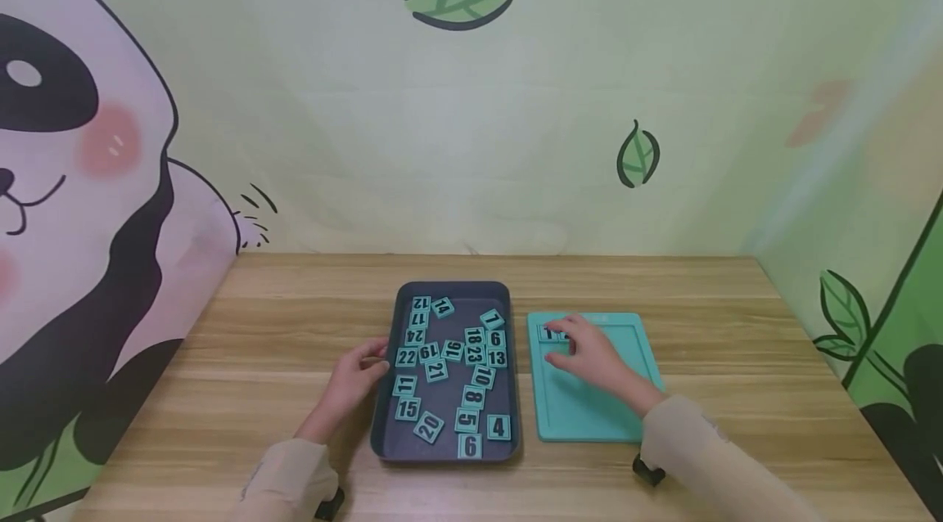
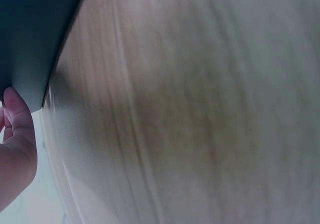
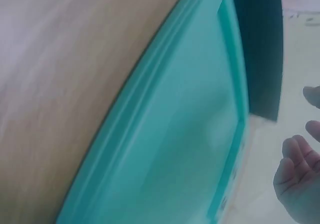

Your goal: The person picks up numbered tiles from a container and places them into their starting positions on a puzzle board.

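My left hand [image 1: 354,381] is at the left side of a dark blue-grey tray [image 1: 449,456], its fingertips against the outer wall. The left wrist view shows that hand [image 2: 17,139] beside the tray's wall [image 2: 35,44]. Many teal number tiles lie in the tray, among them tile 22 [image 1: 406,357], tile 20 [image 1: 429,427] and tile 4 [image 1: 498,427]. Over the upper left of a turquoise board [image 1: 582,416] hovers my right hand [image 1: 593,354], thumb and fingers apart with nothing seen between them. Tile 1 [image 1: 548,333] sits in the board's top-left corner; a neighbouring tile is partly covered by the fingers.
Tray and board stand side by side on a wooden table [image 1: 295,317], a narrow gap between them. Behind the table hangs a printed cloth backdrop [image 1: 331,96] with a panda and leaves. A small black device [image 1: 648,470] is strapped at the right wrist.
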Motion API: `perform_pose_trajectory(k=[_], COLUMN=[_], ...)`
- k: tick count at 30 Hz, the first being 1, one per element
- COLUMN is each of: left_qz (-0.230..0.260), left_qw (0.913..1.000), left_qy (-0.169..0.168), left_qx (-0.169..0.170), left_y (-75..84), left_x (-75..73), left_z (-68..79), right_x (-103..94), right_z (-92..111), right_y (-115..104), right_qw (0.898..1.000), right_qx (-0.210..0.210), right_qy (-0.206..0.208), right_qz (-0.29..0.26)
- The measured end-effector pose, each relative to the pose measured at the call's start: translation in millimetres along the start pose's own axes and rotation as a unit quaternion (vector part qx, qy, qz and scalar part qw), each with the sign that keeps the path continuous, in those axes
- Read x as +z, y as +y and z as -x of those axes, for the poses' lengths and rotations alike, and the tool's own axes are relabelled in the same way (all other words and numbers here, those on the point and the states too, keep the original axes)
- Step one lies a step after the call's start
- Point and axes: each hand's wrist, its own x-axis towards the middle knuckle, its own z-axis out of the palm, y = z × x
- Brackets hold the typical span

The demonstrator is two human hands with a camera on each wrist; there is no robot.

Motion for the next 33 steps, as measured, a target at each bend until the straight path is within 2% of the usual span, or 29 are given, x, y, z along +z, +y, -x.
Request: perform_pose_trajectory(k=[7,13,18,21,26,33], left_qz=[0.004,0.0,-0.003,-0.005,-0.004,0.008], left_qw=[1.0,1.0,0.9998,0.9998,0.9999,0.9999], left_qy=[-0.004,-0.001,-0.006,-0.007,-0.004,-0.006], left_qx=[-0.001,-0.008,-0.018,-0.021,-0.012,-0.008], left_y=[0.6,0.3,0.5,0.8,0.6,-2.1], left_x=[-0.8,-0.9,-1.1,-0.9,-0.5,-0.5], left_z=[-0.6,-0.9,-1.1,-1.3,-1.1,-2.1], right_x=[7.3,18.8,28.5,33.9,42.2,48.5], right_z=[8,14,16,17,16,15], right_y=[-24,-39,-48,-52,-57,-63], right_qw=[0.996,0.988,0.982,0.977,0.966,0.961], right_qx=[-0.048,-0.076,-0.086,-0.089,-0.067,-0.053], right_qy=[-0.065,-0.13,-0.168,-0.192,-0.234,-0.241], right_qz=[-0.043,-0.04,-0.007,0.032,0.089,0.123])
